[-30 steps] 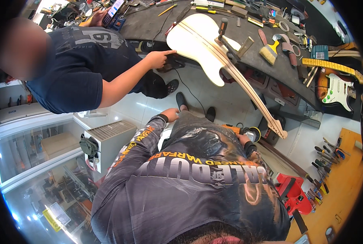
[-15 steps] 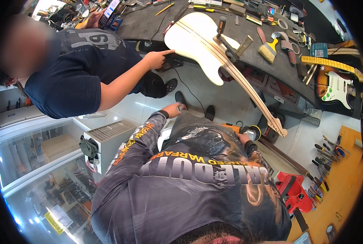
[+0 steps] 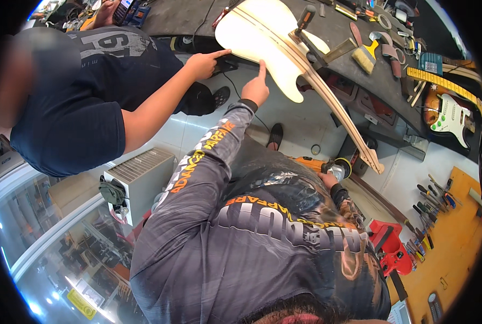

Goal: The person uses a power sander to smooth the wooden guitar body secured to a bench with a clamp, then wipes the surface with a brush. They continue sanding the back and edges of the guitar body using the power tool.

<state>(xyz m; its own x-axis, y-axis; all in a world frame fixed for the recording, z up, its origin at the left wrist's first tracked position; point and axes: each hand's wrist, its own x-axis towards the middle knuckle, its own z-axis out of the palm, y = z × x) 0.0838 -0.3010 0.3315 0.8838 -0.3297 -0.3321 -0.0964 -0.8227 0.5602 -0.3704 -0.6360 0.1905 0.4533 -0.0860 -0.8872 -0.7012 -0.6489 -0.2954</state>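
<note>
An unfinished pale electric guitar body (image 3: 252,38) with a striped long neck (image 3: 341,117) overhangs the bench edge, with a clamp (image 3: 306,19) at its edge. My left hand (image 3: 256,90) points at it, index finger stretched to the near edge of the body and the other fingers curled, holding nothing. Whether the fingertip touches the wood, I cannot tell. Low at my right side, my right hand (image 3: 327,179) is closed on an orange angle grinder (image 3: 308,162) with a round disc, mostly hidden by my body. A co-worker's hand (image 3: 202,66) also points at the body's edge.
The co-worker (image 3: 73,102) stands at left, holding a phone (image 3: 123,9). On the dark bench (image 3: 335,65) lie a paint brush (image 3: 366,56) and several tools. A sunburst guitar (image 3: 446,116) rests at right. Hand tools line a wooden surface (image 3: 457,243); a white slatted cabinet (image 3: 141,178) stands behind left.
My left hand has risen from near my waist to the guitar body, index finger now stretched out. The view has shifted slightly; my right hand stays on the angle grinder.
</note>
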